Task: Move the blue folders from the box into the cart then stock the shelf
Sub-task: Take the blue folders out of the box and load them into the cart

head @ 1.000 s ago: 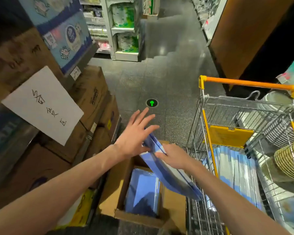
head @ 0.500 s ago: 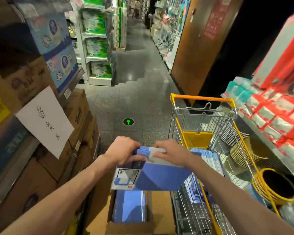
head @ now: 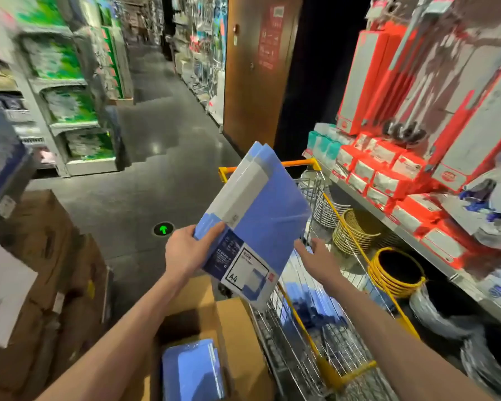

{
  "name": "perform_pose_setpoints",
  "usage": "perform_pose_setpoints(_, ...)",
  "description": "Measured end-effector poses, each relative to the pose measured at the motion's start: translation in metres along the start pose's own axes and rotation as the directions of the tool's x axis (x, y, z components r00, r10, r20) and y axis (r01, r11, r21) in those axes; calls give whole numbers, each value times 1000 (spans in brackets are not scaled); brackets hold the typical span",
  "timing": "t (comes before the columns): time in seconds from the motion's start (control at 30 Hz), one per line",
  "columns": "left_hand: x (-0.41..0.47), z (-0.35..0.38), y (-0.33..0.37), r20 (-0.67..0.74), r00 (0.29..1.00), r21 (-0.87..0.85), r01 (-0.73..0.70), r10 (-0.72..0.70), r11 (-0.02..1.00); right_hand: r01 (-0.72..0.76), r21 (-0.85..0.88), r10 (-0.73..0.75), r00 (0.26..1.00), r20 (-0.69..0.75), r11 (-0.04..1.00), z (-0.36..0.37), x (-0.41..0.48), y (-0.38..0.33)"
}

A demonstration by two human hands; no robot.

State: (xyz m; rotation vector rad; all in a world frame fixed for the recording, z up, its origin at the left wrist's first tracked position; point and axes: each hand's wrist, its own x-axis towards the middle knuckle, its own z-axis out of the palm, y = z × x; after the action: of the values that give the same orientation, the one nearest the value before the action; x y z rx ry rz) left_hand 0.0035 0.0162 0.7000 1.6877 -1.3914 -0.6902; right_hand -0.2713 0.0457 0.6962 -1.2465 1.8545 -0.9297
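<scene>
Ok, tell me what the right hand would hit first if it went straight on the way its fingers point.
Probably the lower right edge of the blue folders that the left hand holds up. The right hand aims its straight fingers at that edge, close by. Depth is unclear, so it might pass behind.

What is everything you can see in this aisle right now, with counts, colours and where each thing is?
box: one, brown cardboard, on the floor, bottom centre
cart: one, wire with an orange handle, right of the box
held folders: a few, blue, raised above the box
box folders: a stack, blue, inside the box
cart folders: several, blue, in the cart, blurred
packs: many, red and white, on the shelf at right
baskets: a stack, yellow, below the shelf
left hand: grips the held folders
right hand: open, over the cart
</scene>
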Motion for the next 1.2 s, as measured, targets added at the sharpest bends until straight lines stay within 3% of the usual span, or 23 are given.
perform_pose_setpoints(0.13,-2,75,39,216,967,-274,192,-134,942,-78,204,92,994,-56,976,-40,43,84)
perform_pose_setpoints(0.2,-9,92,47,298,931,-377,318,-211,870,-112,365,156,983,-95,924,-48,28,68)
perform_pose_setpoints(0.4,-17,191,61,431,866,-319,409,-254,855,-221,678,471,857,-208,701,-100,69,120)
perform_pose_setpoints(0.5,-4,235,63,471,820,-226,469,-326,854,-163,692,475,832,-287,703,-115,101,148)
perform_pose_setpoints(0.63,23,286,63,567,695,-44,562,-442,826,-144,698,459,840,-288,702,-136,150,180)
perform_pose_setpoints(0.73,32,314,56,607,619,8,622,-498,783,-219,730,501,844,-191,647,-151,186,197)
perform_pose_setpoints(0.9,44,348,52,604,543,-69,765,-584,640,-365,643,454,890,29,674,-163,224,220)
perform_pose_setpoints(1.0,48,363,51,564,561,-35,750,-606,661,-424,488,414,900,135,763,-169,235,230)
perform_pose_setpoints(1.13,49,378,44,202,734,22,658,-648,752,-447,216,370,873,319,868,-160,250,250)
perform_pose_setpoints(1.2,46,386,43,117,777,24,620,-618,784,-450,65,388,827,407,891,-159,256,255)
